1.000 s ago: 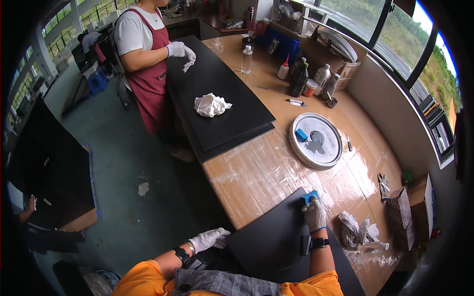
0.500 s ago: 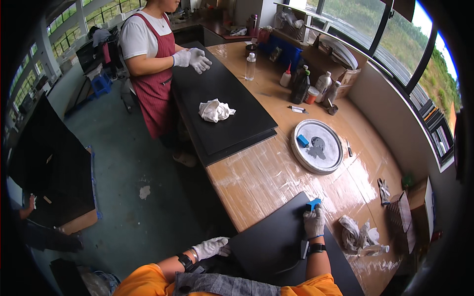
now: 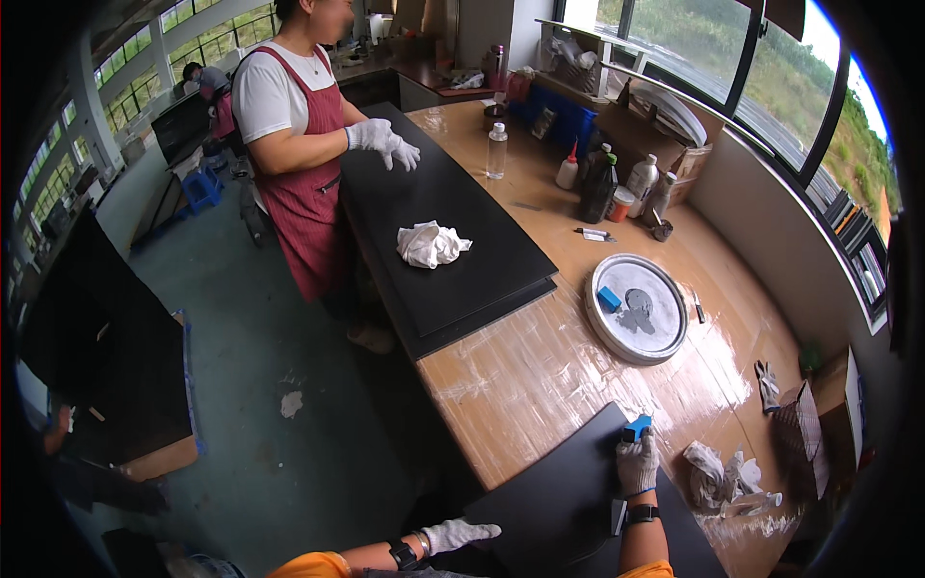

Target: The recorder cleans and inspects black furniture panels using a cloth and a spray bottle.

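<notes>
Dark panel (image 3: 554,501) lies at the near end of the table (image 3: 511,414), between 2 gloved hands. By its left edge, the left hand (image 3: 462,536) is stretched out, fingers extended and nothing visible in its grasp; whether it touches the panel cannot be told. The panel's right edge slants from the far corner toward the lower right; its near end is out of view, leaving its long axis uncertain. Near that far corner, 1 blue block (image 3: 636,428) is clamped in the fingers of the right hand (image 3: 637,467), clearly the nearer hand. The block sits just ahead of the knuckles, its long axis slanting across, right end farther away. Farther right, crumpled cloths (image 3: 708,470) lie beside the panel.
</notes>
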A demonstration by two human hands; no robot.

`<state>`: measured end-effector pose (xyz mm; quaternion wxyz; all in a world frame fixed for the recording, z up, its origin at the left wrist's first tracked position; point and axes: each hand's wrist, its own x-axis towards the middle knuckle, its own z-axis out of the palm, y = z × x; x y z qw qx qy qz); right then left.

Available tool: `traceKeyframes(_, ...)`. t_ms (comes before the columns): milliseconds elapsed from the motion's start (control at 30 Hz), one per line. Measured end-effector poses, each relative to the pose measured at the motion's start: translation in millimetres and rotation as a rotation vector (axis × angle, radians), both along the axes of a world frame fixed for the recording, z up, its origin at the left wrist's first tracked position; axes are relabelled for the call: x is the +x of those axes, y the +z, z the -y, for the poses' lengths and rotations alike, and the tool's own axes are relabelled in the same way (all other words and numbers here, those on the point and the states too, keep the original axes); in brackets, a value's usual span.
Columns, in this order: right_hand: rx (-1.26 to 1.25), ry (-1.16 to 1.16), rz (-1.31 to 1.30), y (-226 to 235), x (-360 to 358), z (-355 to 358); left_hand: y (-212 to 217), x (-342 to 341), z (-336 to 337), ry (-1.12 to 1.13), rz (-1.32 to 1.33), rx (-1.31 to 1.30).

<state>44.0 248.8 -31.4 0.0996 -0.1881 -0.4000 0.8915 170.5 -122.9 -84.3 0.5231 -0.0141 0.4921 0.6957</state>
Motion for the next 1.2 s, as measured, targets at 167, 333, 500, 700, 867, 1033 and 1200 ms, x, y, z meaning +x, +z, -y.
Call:
traceKeyframes(167, -0.147, 0.056, -0.062, 11, 3, 7, -138, 42, 9, 0.015, 0.165, 0.322)
traceKeyframes(333, -0.201, 0.025, 0.003, 17, 4, 9, -45, 5, 3, -0.251, -0.437, -0.133)
traceKeyframes(500, -0.177, -0.035, -0.007, 23, 2, 18, -34, -51, 17, -0.252, -0.293, -0.111)
traceKeyframes(700, -0.154, -0.048, -0.054, 20, 1, 13, -32, -86, 27, -0.280, -0.255, -0.094)
traceKeyframes(867, -0.163, -0.026, -0.066, 14, 4, 6, -36, -97, 30, -0.293, -0.229, -0.077)
traceKeyframes(1033, -0.202, -0.037, -0.066, 14, 7, 7, -35, -104, 35, -0.299, -0.218, -0.066)
traceKeyframes(1200, -0.228, -0.027, -0.086, 7, 8, 2, -40, -114, 35, -0.313, -0.203, -0.051)
